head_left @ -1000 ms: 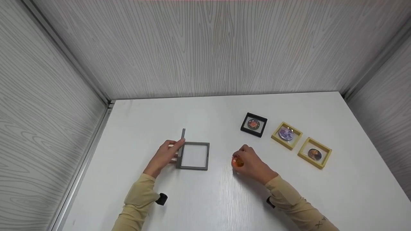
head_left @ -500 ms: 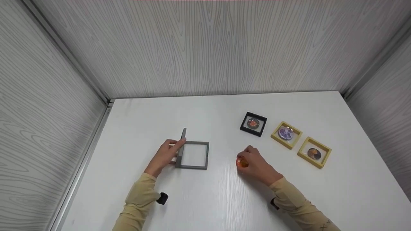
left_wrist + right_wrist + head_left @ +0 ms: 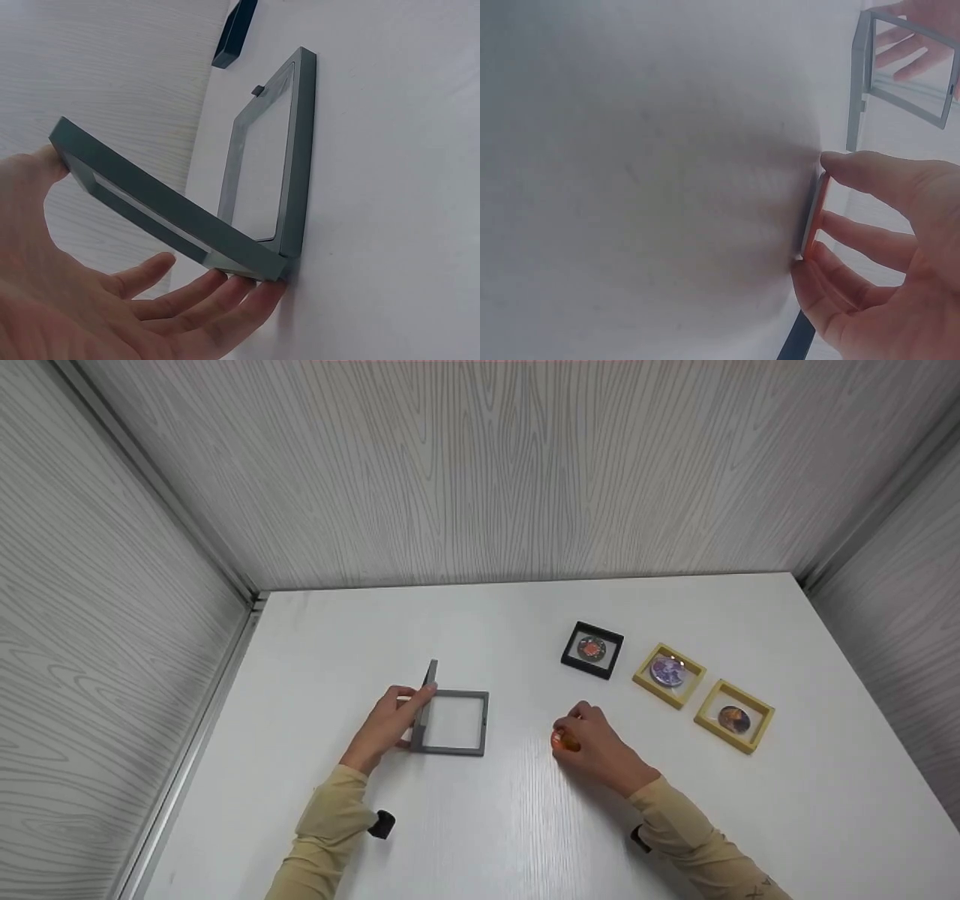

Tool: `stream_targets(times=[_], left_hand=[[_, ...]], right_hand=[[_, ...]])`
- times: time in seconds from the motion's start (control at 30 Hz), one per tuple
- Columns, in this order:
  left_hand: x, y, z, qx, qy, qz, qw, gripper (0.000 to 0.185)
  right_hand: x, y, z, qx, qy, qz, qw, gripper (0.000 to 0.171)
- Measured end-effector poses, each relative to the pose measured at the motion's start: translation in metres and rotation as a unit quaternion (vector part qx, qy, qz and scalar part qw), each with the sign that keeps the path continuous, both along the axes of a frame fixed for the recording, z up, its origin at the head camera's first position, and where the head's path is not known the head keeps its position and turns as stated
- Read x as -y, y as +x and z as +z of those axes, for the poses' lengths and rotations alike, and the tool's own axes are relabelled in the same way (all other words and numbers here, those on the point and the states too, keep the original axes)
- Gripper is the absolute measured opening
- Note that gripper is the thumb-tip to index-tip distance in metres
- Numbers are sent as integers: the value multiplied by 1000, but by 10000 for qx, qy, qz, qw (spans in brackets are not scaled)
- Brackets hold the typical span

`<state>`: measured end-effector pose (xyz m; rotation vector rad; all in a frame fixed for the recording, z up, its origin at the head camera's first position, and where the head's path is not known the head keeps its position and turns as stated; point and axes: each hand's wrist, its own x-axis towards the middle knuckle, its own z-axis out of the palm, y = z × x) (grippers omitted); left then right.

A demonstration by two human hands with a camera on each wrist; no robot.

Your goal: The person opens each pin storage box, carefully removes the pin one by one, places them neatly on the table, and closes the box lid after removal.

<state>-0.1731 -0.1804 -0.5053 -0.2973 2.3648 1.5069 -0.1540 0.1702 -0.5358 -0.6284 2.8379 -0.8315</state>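
A grey hinged display frame with clear film lies on the table, its base (image 3: 452,751) flat and its lid (image 3: 165,199) tilted up on the left side. My left hand (image 3: 384,727) holds the raised lid, thumb on one edge and the other fingertips under it near the hinge, as the left wrist view shows. To the right of the frame, my right hand (image 3: 600,748) pinches a round orange disc (image 3: 559,739) by its edges. In the right wrist view the disc (image 3: 817,214) appears edge-on, close to the white tabletop, between thumb and fingers.
Farther back on the right stands a black display frame (image 3: 606,673) with a reddish disc in it. Two yellow frames sit beside it, one (image 3: 645,681) with a purple disc, the other (image 3: 712,729) with a dark orange-brown disc. Wood-grain panels (image 3: 480,472) enclose the table.
My right hand has shifted slightly right with the orange disc, then stayed there. The lid in my left hand has leaned a little to the right, towards the base.
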Motion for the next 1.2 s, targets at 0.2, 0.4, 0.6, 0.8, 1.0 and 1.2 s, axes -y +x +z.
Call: stream_targets(times=[0.2,0.4,0.6,0.8,1.0,1.2], left_hand=[[0,0,-1,-17,-13,-33,10000,89],[-1,2,1,-13,-7,-80,10000,91],[-3,1,1,-7,-84,-12,10000,90],[-11,0,1,16,-404,-12,9992,95],[-19,1,1,-154,-647,10,9978,96],[-23,1,0,-232,-906,65,9956,101]], right_hand=[[-1,2,-1,23,-48,-28,10000,28],[0,-1,4,80,-91,-51,9999,36],[12,-12,18,155,-318,-289,9990,37],[39,-28,38,-20,-273,-219,9994,23],[70,-43,52,-64,-450,45,9990,16],[99,-53,59,-97,-657,111,9977,18]])
